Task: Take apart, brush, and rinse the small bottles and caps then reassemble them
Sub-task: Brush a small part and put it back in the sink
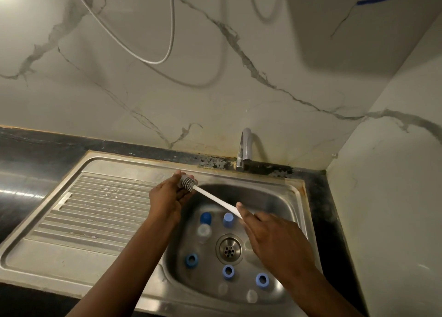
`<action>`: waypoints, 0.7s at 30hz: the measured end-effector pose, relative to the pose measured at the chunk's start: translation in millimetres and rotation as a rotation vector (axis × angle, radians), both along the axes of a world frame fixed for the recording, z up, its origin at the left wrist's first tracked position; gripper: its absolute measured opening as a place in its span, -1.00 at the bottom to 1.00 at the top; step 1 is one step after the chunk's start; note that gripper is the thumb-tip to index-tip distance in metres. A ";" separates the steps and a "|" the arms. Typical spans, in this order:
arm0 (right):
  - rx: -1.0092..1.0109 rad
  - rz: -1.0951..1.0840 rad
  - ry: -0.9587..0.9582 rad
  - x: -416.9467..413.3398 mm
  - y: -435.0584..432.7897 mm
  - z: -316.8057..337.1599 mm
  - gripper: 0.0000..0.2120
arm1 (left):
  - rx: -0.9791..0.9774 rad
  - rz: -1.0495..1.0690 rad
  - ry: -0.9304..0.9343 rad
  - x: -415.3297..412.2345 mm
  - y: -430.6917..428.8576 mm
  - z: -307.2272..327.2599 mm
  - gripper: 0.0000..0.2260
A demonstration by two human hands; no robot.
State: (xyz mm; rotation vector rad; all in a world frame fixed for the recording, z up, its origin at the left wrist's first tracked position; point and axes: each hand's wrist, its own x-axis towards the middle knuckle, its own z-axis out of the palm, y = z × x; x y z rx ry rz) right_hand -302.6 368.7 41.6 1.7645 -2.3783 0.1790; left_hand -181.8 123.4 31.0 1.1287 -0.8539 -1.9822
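My left hand [167,197] curls round a small clear bottle [183,179] above the sink's back left rim. The grey head of a bottle brush [190,184] is pushed into the bottle, which is hard to make out. The brush's white handle [216,199] slants down to my right hand [267,235], which pinches its end over the basin. Several blue caps lie in the sink basin [279,204], among them one [205,217], a second [228,220] and a third [191,260]. Clear small bottles [204,232] [251,295] lie among them.
The drain [229,249] sits in the basin's middle. A chrome tap [245,149] stands behind the sink, with no water visible. The ribbed steel draining board [95,209] lies to the left, dark counter around it. Marble walls close in behind and on the right.
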 end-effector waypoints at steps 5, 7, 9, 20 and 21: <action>-0.173 -0.195 -1.219 4.9 -6.0 -3.5 -0.67 | 0.034 -0.023 0.145 -3.6 -0.7 5.2 -0.73; -0.091 -0.245 -1.666 7.2 -3.7 2.1 -0.60 | 0.043 -0.041 0.212 -4.8 0.2 6.5 -0.70; 0.080 -0.289 -2.058 5.2 -0.5 8.3 -0.57 | 0.051 -0.068 0.263 -5.3 0.2 6.7 -0.65; -0.117 -0.216 -0.891 11.6 -1.8 6.3 -0.59 | 0.016 -0.065 0.141 -2.1 -0.3 -0.9 -0.65; -0.105 -0.187 -0.688 11.7 -0.8 8.2 -0.59 | 0.000 -0.056 0.119 -0.8 -0.5 -1.1 -0.67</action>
